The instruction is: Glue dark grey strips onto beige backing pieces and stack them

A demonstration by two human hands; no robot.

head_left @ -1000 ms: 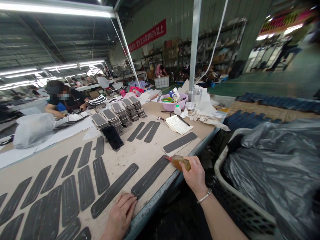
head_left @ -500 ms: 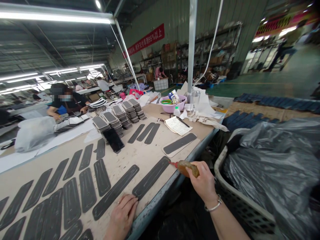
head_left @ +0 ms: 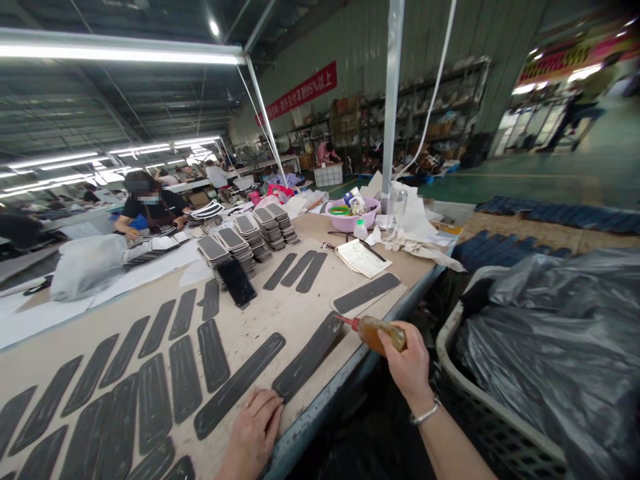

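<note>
My right hand (head_left: 407, 360) is closed around a squeeze bottle (head_left: 376, 333) of amber liquid with a red nozzle, probably glue. The nozzle tip touches the far end of a long dark grey strip (head_left: 307, 357), and that end looks bent slightly up off the table. My left hand (head_left: 257, 420) lies on the table with fingers loosely extended, its fingertips at the strip's near end. Alongside is another long dark strip (head_left: 240, 383) with glossy lines along its edges. Several similar shorter strips (head_left: 185, 377) lie in rows to the left.
Stacked pale-edged pieces (head_left: 235, 247), a black phone (head_left: 237, 281), an open notebook (head_left: 363, 257) and a purple basin (head_left: 353, 217) stand farther back. A dark strip on a pale piece (head_left: 367, 293) lies beyond the bottle. Right of the table edge is a plastic-filled basket (head_left: 450, 333). A co-worker (head_left: 153, 207) sits across.
The far end of the long strip has curved upward at the nozzle; before, it lay flat. My right hand and bottle have shifted slightly. The whole view has moved a little.
</note>
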